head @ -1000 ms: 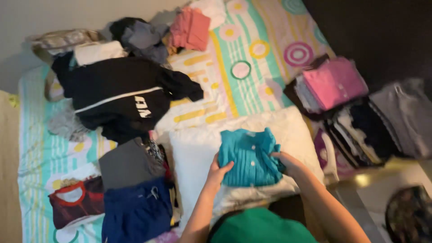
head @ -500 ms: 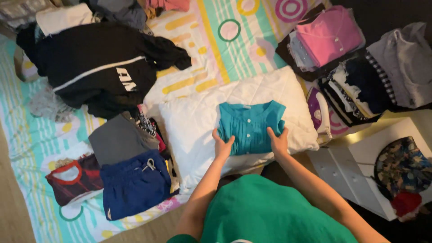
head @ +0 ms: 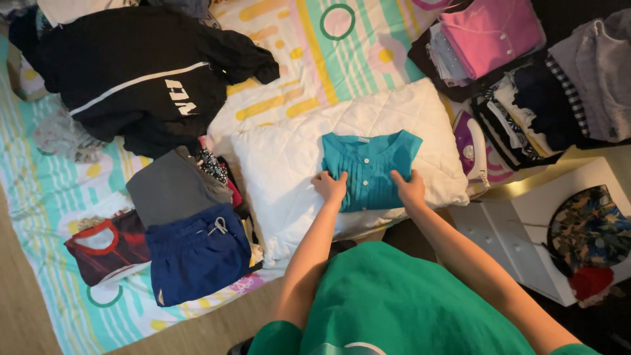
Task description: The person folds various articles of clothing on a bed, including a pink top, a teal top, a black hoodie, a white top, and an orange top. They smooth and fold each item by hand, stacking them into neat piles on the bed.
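Observation:
A teal pleated blouse (head: 370, 167), folded into a neat rectangle, lies on a white quilted pillow (head: 289, 158). My left hand (head: 330, 186) presses on its lower left corner. My right hand (head: 410, 189) grips its lower right corner, fingers curled over the edge. Both forearms reach out from my green shirt (head: 394, 309) at the bottom of the view.
Left of the pillow lie a black jacket (head: 141, 75), a grey folded garment (head: 167, 187), blue shorts (head: 197, 256) and a dark red top (head: 105, 246) on a patterned sheet (head: 328, 46). Right: an iron (head: 472, 150), a pink shirt (head: 490, 33), stacked clothes (head: 545, 105), a white drawer unit (head: 526, 230).
The view has drifted down and nearer. My hands slid from the blouse's sides to its lower corners. The blouse stays folded on the pillow.

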